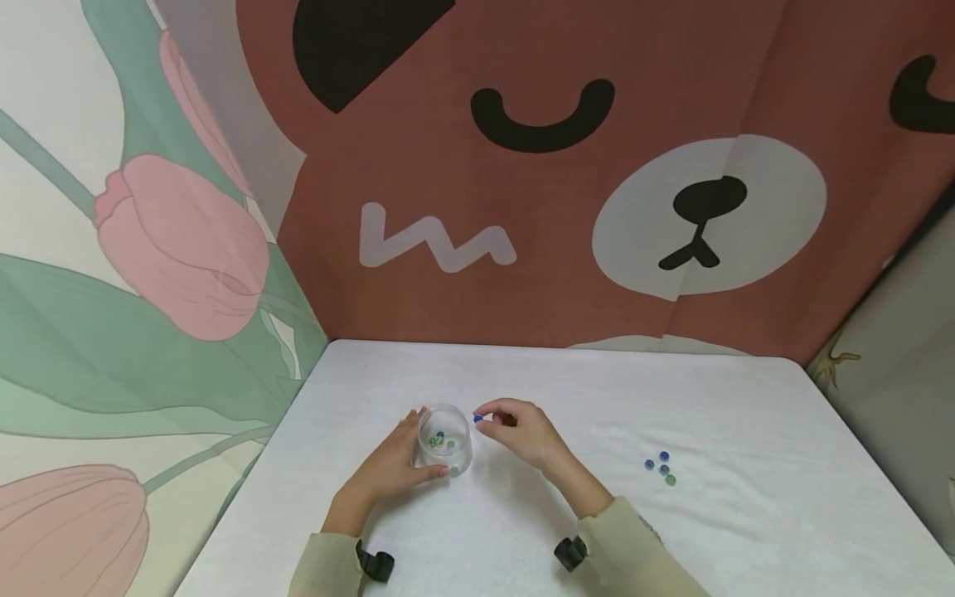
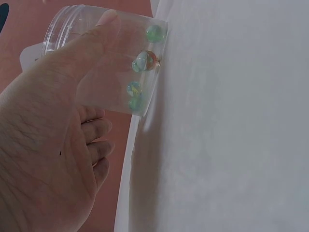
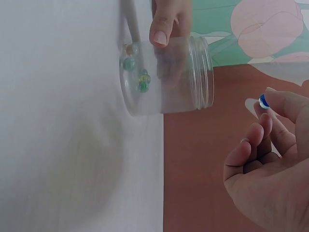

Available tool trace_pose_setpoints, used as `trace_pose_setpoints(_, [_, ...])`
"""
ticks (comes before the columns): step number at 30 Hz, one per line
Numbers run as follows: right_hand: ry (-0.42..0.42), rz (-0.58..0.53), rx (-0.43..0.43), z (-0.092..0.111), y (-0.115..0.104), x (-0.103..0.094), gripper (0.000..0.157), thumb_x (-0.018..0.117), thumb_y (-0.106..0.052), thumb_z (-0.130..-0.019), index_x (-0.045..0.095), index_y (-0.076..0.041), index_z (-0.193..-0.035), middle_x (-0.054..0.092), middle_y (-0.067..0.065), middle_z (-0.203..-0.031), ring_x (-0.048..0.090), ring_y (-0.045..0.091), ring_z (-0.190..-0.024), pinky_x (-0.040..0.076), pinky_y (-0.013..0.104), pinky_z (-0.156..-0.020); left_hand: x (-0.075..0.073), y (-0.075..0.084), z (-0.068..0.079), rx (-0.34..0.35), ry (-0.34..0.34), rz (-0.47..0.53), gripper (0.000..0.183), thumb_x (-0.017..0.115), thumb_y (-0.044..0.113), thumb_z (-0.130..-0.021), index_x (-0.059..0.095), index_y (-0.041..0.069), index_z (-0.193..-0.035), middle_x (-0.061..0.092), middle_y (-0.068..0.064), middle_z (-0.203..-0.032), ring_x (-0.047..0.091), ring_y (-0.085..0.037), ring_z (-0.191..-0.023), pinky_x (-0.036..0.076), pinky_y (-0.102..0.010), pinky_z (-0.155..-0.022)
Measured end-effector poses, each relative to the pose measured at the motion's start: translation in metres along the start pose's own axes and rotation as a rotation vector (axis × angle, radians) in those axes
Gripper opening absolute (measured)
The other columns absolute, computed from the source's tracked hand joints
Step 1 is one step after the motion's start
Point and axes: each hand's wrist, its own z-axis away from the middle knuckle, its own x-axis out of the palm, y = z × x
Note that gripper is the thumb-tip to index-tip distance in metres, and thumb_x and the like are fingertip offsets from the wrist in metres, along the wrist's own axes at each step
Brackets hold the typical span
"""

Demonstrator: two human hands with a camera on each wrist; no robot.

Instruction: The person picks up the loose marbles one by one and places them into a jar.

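My left hand grips a clear plastic jar from its left side, thumb at the front and fingers behind. The jar stands upright on the white table, its threaded mouth uncovered. At its bottom lie several glass marbles, mostly green, some with other colours. To the right of the jar, my right hand pinches a blue marble between thumb and index finger. That marble is close to the rim, outside the jar. In the right wrist view the other fingers of this hand are curled.
Farther right on the white tablecloth lies a small group of loose marbles, blue ones and a green one. A brown curtain with a bear print hangs behind the table, and a flower-printed one on the left.
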Motion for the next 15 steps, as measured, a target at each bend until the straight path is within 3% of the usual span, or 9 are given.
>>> trace_pose_setpoints(15, [-0.041,-0.013,-0.034,-0.007,-0.005,0.022,0.016,0.076,-0.022,-0.092,0.078,-0.015,-0.107,0.055,-0.005,-0.077,0.050,0.011,-0.072,0.041,0.021,-0.059,0.001,0.000,0.001,-0.002,-0.007,-0.003,0.115,0.078,0.066,-0.077,0.022,0.012,-0.162,0.023,-0.015,-0.167,0.021,-0.034,-0.154,0.026,-0.060,-0.121])
